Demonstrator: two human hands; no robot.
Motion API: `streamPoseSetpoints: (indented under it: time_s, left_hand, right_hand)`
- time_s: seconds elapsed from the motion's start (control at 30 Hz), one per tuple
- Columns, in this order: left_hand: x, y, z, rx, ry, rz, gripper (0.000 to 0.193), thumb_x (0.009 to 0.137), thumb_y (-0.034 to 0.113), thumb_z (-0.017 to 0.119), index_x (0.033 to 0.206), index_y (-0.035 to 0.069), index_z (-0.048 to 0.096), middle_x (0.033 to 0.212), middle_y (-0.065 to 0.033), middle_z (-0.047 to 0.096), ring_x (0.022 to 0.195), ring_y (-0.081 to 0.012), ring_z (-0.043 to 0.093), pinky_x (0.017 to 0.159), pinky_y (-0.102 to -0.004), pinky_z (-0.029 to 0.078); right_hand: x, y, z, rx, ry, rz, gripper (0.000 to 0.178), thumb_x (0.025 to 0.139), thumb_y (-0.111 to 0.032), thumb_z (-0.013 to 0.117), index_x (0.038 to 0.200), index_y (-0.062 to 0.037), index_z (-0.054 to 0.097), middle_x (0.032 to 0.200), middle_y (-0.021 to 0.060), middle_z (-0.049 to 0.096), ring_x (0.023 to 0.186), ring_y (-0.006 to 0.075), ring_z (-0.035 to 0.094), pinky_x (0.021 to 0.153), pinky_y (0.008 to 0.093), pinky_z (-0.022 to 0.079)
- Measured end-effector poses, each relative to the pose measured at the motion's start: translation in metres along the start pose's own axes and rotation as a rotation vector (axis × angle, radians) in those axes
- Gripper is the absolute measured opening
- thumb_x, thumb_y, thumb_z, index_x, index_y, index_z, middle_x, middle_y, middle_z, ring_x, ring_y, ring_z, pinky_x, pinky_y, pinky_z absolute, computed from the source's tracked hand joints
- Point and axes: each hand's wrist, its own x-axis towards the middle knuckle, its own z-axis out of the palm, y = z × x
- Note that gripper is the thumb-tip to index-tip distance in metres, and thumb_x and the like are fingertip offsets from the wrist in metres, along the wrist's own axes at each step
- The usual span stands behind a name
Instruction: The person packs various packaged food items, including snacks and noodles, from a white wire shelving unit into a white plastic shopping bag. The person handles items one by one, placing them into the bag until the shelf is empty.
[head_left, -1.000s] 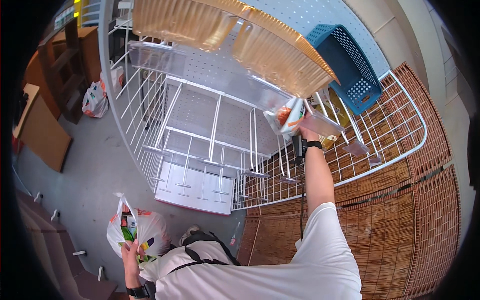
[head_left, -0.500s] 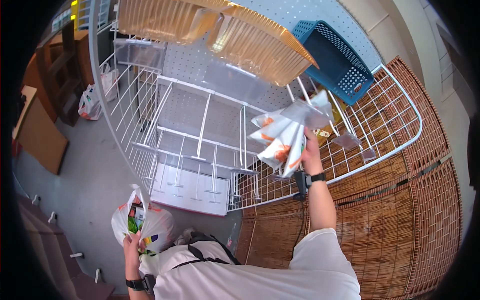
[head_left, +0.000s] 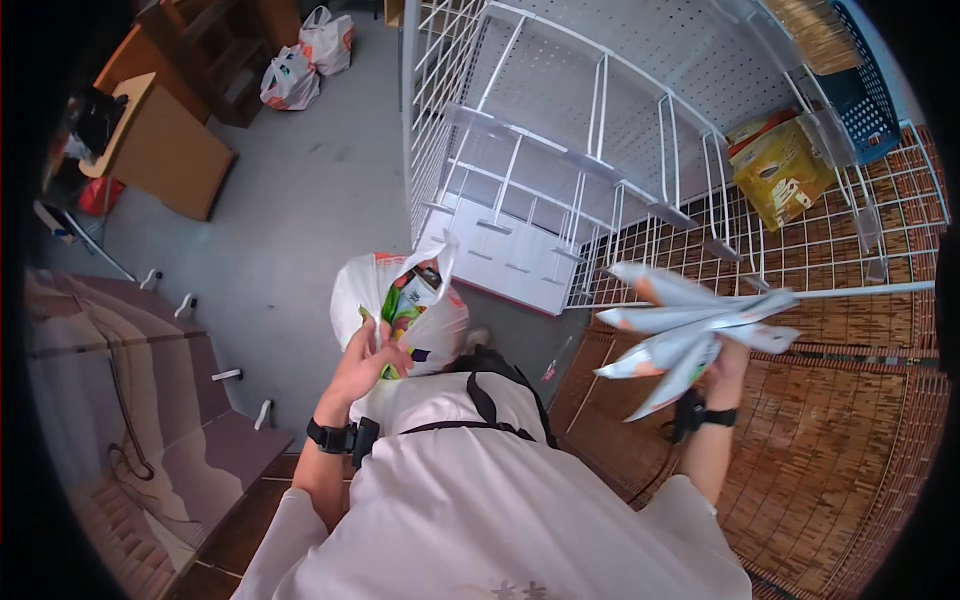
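My right hand [head_left: 726, 366] grips a fanned-out bunch of white packets [head_left: 690, 328] with orange patches. The bunch is held out to the right, in front of the wire rack's lower rail. Down in front of my body, a white plastic bag [head_left: 350, 290] with orange print gapes open. Green and dark packages [head_left: 415, 295] show in its mouth. At the near rim of the bag, my left hand [head_left: 368, 366] is closed on its edge, close to a green piece; the exact grip is partly hidden.
Ahead stands a white wire rack [head_left: 600, 110] with peg hooks. A yellow pouch [head_left: 783, 172] hangs there, beside a blue basket [head_left: 868, 110]. Woven wicker panels [head_left: 820, 450] border the right. Two more plastic bags [head_left: 292, 80] stand on the floor by a brown board [head_left: 165, 150].
My right hand has drawn the white packets off the rack hooks, back and down toward me. My view has turned left and downward. The left hand stays at the bag.
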Motion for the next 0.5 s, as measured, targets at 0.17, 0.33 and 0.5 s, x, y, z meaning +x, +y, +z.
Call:
streamPoseSetpoints:
  time_s: [0.17,0.33,0.5]
  left_hand:
    - [-0.029,0.039,-0.003,-0.093,-0.232,-0.003,0.027,0.081,-0.011,0.045,0.104,0.0,0.035,0.087,-0.0141,0.058,0.084,-0.0268,0.065,0.076,-0.0362,0.051]
    - [-0.069,0.063,-0.005,-0.061,-0.271,0.047,0.025,0.083,-0.011,0.046,0.097,0.004,0.032,0.085,-0.0121,0.058,0.082,-0.0244,0.064,0.074,-0.0366,0.051]
    - [-0.088,0.059,-0.042,-0.064,-0.191,0.06,0.024,0.085,-0.008,0.049,0.094,0.005,0.031,0.072,-0.0087,0.058,0.074,-0.021,0.064,0.066,-0.0298,0.05]
  right_hand:
    - [-0.058,0.078,0.169,0.283,-0.022,-0.004,0.058,0.075,0.002,0.068,0.128,-0.0016,0.045,0.119,0.0099,0.056,0.107,0.0223,0.057,0.094,0.0363,0.046]
    - [-0.054,0.176,0.29,0.577,0.045,0.168,0.039,0.089,-0.018,0.062,0.121,0.001,0.051,0.118,0.008,0.058,0.101,0.0178,0.059,0.088,0.0348,0.049]
    - [-0.087,0.211,0.316,0.507,-0.059,0.371,0.038,0.085,-0.005,0.065,0.121,-0.0049,0.053,0.115,0.005,0.059,0.103,0.017,0.057,0.091,0.0331,0.046]
